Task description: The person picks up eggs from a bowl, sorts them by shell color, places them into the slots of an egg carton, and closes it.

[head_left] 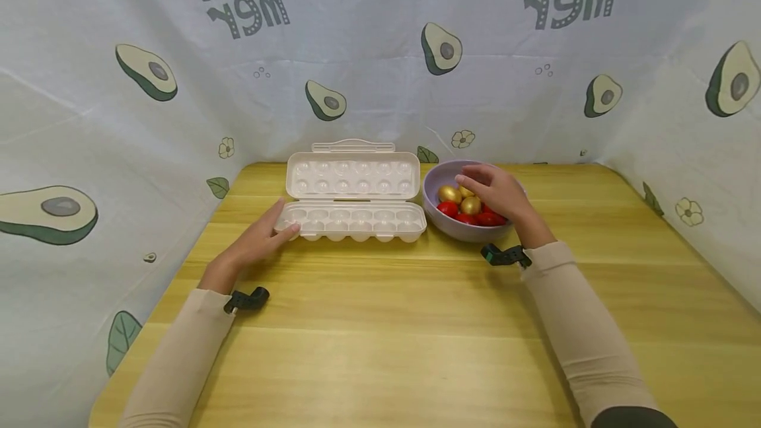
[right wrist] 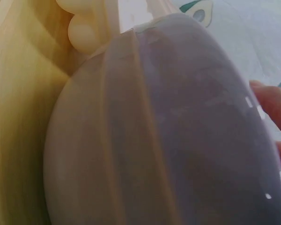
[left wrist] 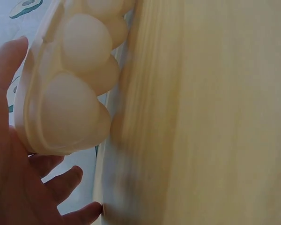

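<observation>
An egg carton (head_left: 351,220) of pale translucent plastic lies with its lid (head_left: 353,176) raised at the back; its cups hold nothing. My left hand (head_left: 257,241) rests at the carton's left end, thumb over the front corner and the other fingers spread along the end. In the left wrist view, the rounded cup bottoms (left wrist: 68,110) show beside these fingers. My right hand (head_left: 496,190) hovers over a lilac bowl (head_left: 466,232), fingers slightly bent above gold eggs (head_left: 450,195) and red eggs (head_left: 490,218). Nothing shows between its fingers, and it hides part of the bowl.
The carton and bowl stand side by side near the back of a wooden table (head_left: 368,342). Behind them hangs a white curtain (head_left: 368,32) printed with avocados. Each wrist wears a small black camera, the left one (head_left: 246,299) close over the tabletop.
</observation>
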Tool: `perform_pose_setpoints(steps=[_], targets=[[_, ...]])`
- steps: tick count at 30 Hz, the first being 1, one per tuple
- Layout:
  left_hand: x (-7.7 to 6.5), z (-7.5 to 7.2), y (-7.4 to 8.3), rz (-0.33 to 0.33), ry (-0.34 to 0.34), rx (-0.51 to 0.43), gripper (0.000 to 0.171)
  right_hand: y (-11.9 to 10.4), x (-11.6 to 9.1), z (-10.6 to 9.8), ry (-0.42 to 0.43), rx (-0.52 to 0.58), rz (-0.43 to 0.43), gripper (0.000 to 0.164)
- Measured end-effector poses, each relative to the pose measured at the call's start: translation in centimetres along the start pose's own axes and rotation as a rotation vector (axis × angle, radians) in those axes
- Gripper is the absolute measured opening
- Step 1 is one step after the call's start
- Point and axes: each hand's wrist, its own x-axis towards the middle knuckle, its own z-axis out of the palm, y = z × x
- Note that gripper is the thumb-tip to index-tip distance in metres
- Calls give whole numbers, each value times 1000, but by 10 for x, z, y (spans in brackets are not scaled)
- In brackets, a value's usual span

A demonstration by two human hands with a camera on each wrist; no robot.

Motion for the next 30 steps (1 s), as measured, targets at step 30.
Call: perform_pose_setpoints(steps=[30], targets=[[-13, 23, -12, 29, 90, 11, 94, -1, 36, 10, -126, -24, 33, 42]])
